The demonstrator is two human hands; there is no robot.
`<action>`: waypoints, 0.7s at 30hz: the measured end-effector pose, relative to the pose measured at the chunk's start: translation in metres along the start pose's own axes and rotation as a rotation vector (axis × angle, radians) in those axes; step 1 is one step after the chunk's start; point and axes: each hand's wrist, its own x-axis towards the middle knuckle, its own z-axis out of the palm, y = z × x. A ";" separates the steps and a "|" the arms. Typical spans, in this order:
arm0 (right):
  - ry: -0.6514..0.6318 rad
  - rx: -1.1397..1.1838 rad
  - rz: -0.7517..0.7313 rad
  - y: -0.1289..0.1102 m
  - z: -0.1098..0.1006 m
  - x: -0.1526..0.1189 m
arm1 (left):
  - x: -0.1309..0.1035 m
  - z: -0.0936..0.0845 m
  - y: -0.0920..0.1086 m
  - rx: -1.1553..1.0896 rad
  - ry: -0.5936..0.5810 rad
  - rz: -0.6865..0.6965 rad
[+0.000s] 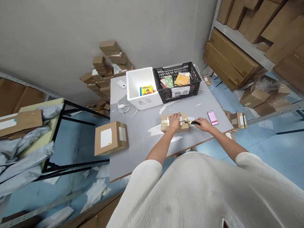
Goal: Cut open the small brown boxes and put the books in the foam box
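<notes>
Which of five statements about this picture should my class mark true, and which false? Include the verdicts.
1. The left hand rests on the small box. True.
2. The right hand holds scissors. False: it holds a knife.
3. The phone lies on the table. True.
4. The black crate stands left of the white bin. False: it stands on the bin's right, as pictured.
5. White scraps lie on the floor. True.

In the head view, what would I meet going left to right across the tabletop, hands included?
Cardboard box with a white label → white bin → left hand → yellow-and-black cutter → right hand → phone.
</notes>
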 end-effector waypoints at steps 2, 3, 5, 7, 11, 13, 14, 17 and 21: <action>0.017 -0.004 0.023 -0.001 0.002 0.000 | -0.002 0.000 0.002 0.022 0.016 0.006; 0.025 -0.002 0.035 -0.002 0.004 0.000 | -0.004 0.000 0.004 0.036 0.028 0.011; 0.034 0.004 0.058 -0.005 0.007 0.001 | -0.009 0.001 0.007 0.059 0.053 0.019; 0.037 0.012 0.076 -0.010 0.012 0.003 | -0.015 0.002 0.009 0.069 0.070 0.016; 0.069 0.042 0.083 -0.013 0.020 0.003 | -0.028 0.003 0.009 0.042 0.095 -0.021; 0.125 0.073 0.105 -0.008 0.021 0.003 | -0.034 0.004 0.007 0.005 0.114 -0.032; 0.160 0.094 0.133 -0.003 0.021 0.004 | -0.036 0.004 0.007 -0.017 0.123 -0.033; 0.243 0.154 0.258 0.015 0.017 0.008 | -0.038 0.006 0.007 -0.072 0.130 -0.054; 0.221 0.197 0.369 0.030 0.020 0.017 | -0.036 0.005 0.009 -0.093 0.102 -0.097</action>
